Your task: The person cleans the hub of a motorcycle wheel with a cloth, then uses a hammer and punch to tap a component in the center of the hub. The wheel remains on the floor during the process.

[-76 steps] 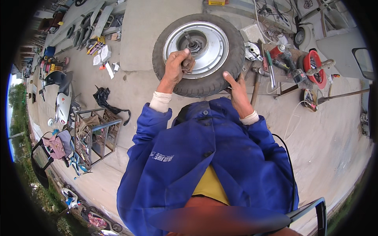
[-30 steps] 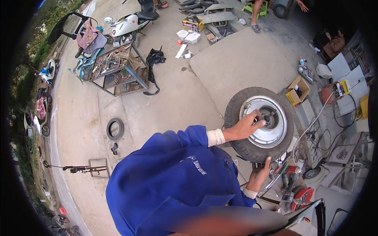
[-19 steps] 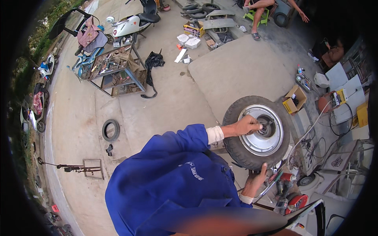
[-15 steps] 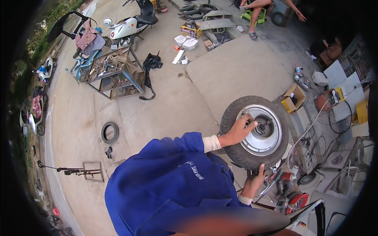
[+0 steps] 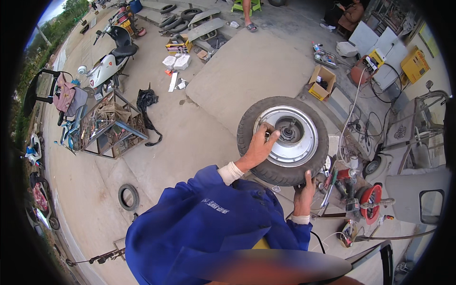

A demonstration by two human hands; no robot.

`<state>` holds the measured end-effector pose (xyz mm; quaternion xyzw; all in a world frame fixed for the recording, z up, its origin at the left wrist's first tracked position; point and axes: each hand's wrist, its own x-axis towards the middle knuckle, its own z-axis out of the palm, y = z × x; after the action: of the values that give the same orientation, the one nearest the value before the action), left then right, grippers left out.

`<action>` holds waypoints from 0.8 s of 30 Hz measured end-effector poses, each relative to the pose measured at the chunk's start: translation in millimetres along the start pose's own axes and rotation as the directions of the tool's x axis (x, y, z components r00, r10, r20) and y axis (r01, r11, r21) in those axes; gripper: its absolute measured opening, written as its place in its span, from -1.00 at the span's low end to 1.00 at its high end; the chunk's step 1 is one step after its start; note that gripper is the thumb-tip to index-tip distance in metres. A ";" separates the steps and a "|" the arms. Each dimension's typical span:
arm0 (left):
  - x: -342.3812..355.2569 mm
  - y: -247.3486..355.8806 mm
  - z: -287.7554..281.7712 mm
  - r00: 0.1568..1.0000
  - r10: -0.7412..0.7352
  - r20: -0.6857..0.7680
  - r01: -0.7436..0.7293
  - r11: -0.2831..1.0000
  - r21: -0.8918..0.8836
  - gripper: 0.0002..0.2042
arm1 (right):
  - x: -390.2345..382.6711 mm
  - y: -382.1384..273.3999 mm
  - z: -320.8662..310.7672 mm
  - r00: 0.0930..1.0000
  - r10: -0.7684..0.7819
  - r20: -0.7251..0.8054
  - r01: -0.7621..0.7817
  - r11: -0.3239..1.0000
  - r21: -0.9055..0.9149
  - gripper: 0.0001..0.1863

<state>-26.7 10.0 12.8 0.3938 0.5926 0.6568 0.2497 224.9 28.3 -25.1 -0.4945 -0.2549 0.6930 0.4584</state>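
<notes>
A scooter wheel with a black tyre and a silver rim (image 5: pixel 304 148) stands in front of me, its hub side turned up toward me. Beside the hub's central recess is my left hand (image 5: pixel 258 148), thumb and forefinger pinched together over the rim. A small metallic bit shows at those fingertips, too small to name. My right hand (image 5: pixel 304 195) grips the tyre's near edge, thumb up along the sidewall and the other fingers partly hidden beneath. What bears the wheel from below is mostly covered.
Right of the wheel are a red basin (image 5: pixel 371 204) with tools, a pale hose (image 5: pixel 350 123) and a cardboard box (image 5: pixel 322 81). On the left stand a metal tool cart (image 5: pixel 114 126), a white scooter (image 5: pixel 108 66) and a loose tyre (image 5: pixel 128 197). People sit at the back.
My view has turned to the right, so the surroundings shift left in it. Both hands stay at the wheel, the left by the hub and the right at the near edge.
</notes>
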 end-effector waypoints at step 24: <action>42.4 -35.7 -26.7 0.821 -0.215 0.529 0.431 0.841 -0.327 -0.56 | -4.8 5.1 -1.1 1.000 -0.001 0.019 0.003 0.997 -0.076 -0.18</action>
<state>-77.3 34.4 -12.3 0.3667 0.4120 0.6018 0.5777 224.5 21.6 -27.5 -0.5047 -0.2860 0.6871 0.4374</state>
